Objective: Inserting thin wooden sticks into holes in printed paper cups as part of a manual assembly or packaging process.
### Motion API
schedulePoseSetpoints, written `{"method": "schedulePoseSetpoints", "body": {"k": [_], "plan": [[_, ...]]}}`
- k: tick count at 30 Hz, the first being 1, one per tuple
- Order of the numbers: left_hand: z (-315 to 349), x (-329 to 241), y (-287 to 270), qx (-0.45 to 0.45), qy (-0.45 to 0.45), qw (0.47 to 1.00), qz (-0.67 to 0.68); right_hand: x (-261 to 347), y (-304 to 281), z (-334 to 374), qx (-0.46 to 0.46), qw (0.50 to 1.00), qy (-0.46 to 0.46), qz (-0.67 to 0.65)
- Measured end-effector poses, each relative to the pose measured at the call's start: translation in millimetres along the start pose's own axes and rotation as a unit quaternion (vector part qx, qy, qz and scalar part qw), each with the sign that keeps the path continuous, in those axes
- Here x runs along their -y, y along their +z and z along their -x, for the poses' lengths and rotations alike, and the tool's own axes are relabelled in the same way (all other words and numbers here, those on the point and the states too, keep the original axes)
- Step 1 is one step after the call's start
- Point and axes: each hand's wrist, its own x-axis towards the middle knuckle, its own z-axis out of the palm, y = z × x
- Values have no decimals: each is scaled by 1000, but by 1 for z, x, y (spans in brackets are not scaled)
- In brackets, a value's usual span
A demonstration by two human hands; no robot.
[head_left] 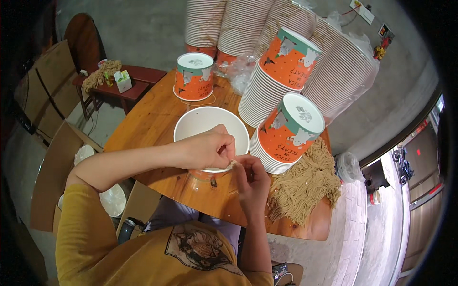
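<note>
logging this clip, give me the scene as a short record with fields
left hand: left hand pinching at the rim of the open white paper bucket
right hand: right hand at the same rim spot, fingers meeting the left's
bucket: upright, on the round wooden table
right of the hands: pile of tan cords
behind: stacks of orange-and-green printed buckets, one single upside down

The paper bucket (pixel 202 125) stands upright and open on the round wooden table, white inside and orange on the outside (only a sliver of the outer wall shows below the rim). Its near rim is where the 2 hands meet. A short piece of tan twine (pixel 233 164) lies pinched at that rim.
</note>
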Motion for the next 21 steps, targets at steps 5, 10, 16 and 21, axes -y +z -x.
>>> {"method": "schedulePoseSetpoints", "body": {"k": [5,10,16,21], "plan": [[2,-5,4,-29,70,996,-50,-11,-1,-1,-7,996,-64,66],[7,1,8,-58,94,991,-75,-10,0,2,-32,989,-83,119],[11,-14,9,-34,22,996,-83,-11,2,3,-40,988,-100,108],[8,-7,10,-56,2,994,-95,-11,3,3,-41,988,-102,107]]}}
